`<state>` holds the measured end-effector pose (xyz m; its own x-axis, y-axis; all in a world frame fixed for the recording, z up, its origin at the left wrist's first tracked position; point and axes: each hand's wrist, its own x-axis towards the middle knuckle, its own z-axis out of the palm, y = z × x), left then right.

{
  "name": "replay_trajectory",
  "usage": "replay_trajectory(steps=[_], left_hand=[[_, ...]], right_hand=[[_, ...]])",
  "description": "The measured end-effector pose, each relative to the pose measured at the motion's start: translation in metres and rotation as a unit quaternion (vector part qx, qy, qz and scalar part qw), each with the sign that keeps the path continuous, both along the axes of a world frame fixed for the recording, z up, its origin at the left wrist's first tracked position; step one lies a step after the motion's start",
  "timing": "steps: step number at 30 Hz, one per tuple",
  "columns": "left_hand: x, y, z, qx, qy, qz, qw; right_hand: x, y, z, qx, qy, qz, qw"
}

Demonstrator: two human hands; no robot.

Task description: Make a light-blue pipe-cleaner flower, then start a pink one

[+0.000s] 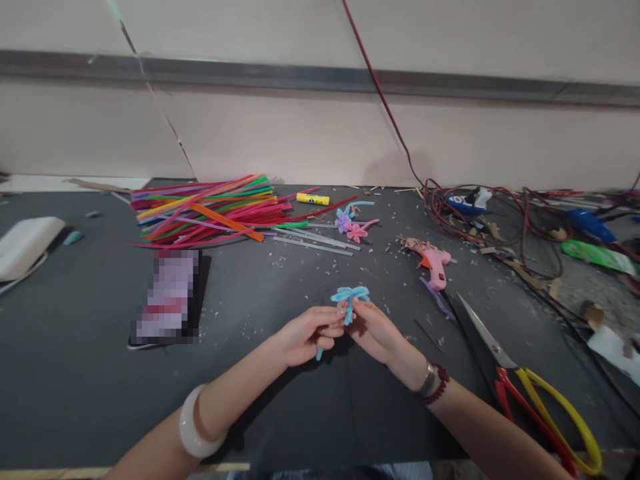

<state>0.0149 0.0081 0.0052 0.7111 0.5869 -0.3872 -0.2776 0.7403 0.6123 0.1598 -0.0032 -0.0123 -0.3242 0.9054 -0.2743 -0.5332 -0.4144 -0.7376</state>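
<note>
A light blue pipe-cleaner flower (351, 293) is held up over the dark table, its looped petals on top. My left hand (313, 333) pinches it from the left, and a blue stem end sticks out below the curled fingers. From the other side, my right hand (377, 330) grips the flower just under its petals. The fingertips of both hands are close together around the piece. Farther back lie small finished flowers, a pink one (357, 232) and a purple one (343, 222), with a blue one beside them.
Colourful pipe cleaners (215, 210) are piled at the back left, near a pixelated phone-like object (167, 300). A yellow glue stick (313, 199) lies behind. To the right are a pink glue gun (431, 261), large scissors (520, 373) and tangled red cables (525, 220).
</note>
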Motion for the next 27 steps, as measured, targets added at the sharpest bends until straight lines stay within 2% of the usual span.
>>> replay_trajectory(steps=[3,5,6,7,9,11,13,15,17,19,21,24,27], left_hand=[[0.002,-0.002,-0.001,0.034,0.038,0.031,0.998],[0.001,-0.002,-0.002,0.126,0.121,0.092,0.98],[0.001,-0.002,-0.002,0.19,0.169,0.128,0.959],[0.0,-0.002,-0.001,0.26,0.219,0.162,0.927],[-0.002,-0.003,0.0,0.399,0.308,0.208,0.838],[-0.003,-0.006,0.002,0.516,0.37,0.218,0.741],[-0.003,-0.009,0.001,0.594,0.4,0.203,0.668],[-0.002,-0.013,-0.001,0.636,0.41,0.184,0.627],[-0.001,-0.015,-0.002,0.65,0.416,0.175,0.612],[0.0,-0.015,-0.003,0.638,0.412,0.177,0.626],[0.0,-0.013,-0.001,0.6,0.394,0.182,0.672],[-0.001,-0.006,0.003,0.48,0.335,0.164,0.794],[-0.001,-0.002,0.004,0.276,0.201,0.09,0.936]], right_hand=[[0.0,0.0,-0.001,-0.007,-0.007,0.006,1.0],[-0.001,0.002,0.0,0.008,-0.046,-0.008,0.999],[-0.001,0.002,0.0,0.023,-0.078,-0.024,0.996],[-0.001,0.003,0.001,0.042,-0.116,-0.043,0.991],[-0.002,0.002,0.003,0.083,-0.192,-0.083,0.974],[-0.003,0.0,0.005,0.128,-0.242,-0.115,0.955],[-0.006,-0.004,0.006,0.17,-0.272,-0.134,0.938],[-0.008,-0.007,0.008,0.199,-0.3,-0.152,0.92],[-0.009,-0.009,0.01,0.217,-0.331,-0.163,0.904],[-0.009,-0.009,0.01,0.229,-0.35,-0.167,0.893],[-0.008,-0.007,0.009,0.231,-0.342,-0.161,0.897],[-0.006,-0.002,0.005,0.185,-0.276,-0.144,0.932],[-0.004,0.0,0.001,0.094,-0.174,-0.102,0.975]])
